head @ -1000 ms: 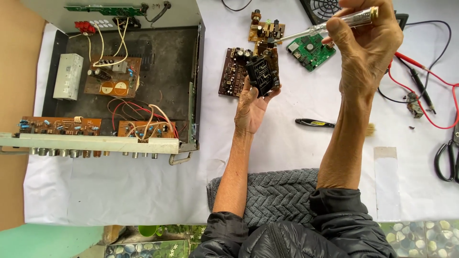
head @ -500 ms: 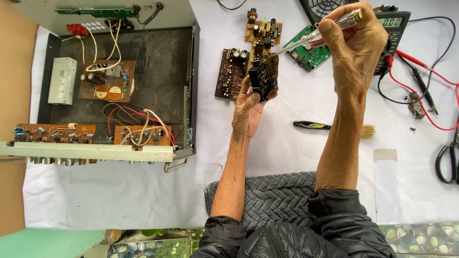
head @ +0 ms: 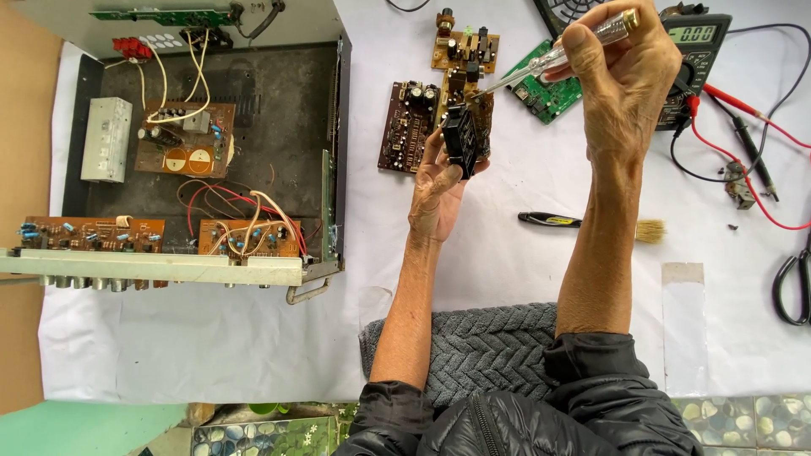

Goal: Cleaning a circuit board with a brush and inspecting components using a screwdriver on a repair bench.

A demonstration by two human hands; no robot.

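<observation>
A small brown circuit board (head: 466,135) with a black block is pinched upright in the left hand (head: 439,190), above the white tabletop (head: 507,270). The right hand (head: 625,80) is closed around a clear-handled screwdriver (head: 553,61), its tip touching the board. A green-screened multimeter (head: 697,42) lies just behind.

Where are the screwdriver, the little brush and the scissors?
screwdriver (head: 553,57): head view, on its clear handle.
brush (head: 649,230): head view, on its pale bristles.
scissors (head: 792,291): head view, on a black handle loop.
</observation>
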